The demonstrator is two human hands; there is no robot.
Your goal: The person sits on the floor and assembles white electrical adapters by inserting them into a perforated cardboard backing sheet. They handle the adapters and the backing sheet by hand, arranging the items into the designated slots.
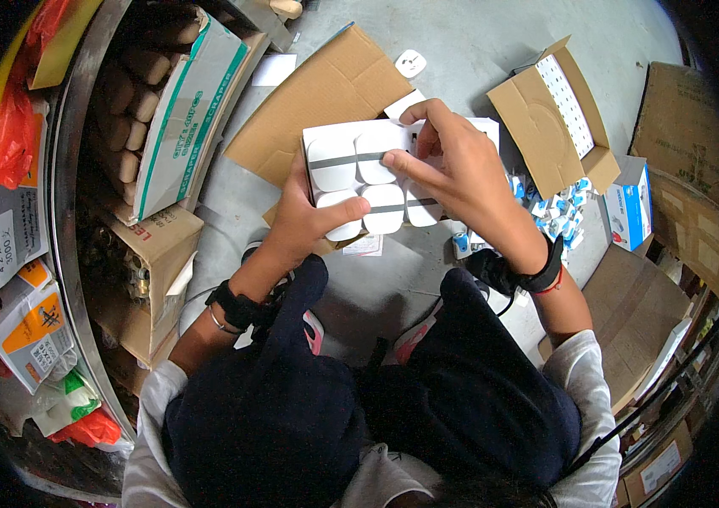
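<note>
A white box [402,134] is held above the floor, over my knees. In it lie several white rounded-square pieces [383,212], each crossed by a dark grey stripe. My left hand [303,213] is closed round the box's left side, with its thumb over a near-left piece. Over the box's right part, my right hand [454,161] has bent fingers, and its thumb presses on an upper piece [371,168]. Some of its fingertips are hidden behind the hand. A brown cardboard flap [317,102] lies beyond the box.
Many small blue-and-white parts [558,212] lie on the floor at right, near an open brown carton [537,127] and a blue-and-white box [629,203]. A loose white piece [410,63] is on the far floor. Metal shelving [67,169] with a scraper carton [190,118] stands at left.
</note>
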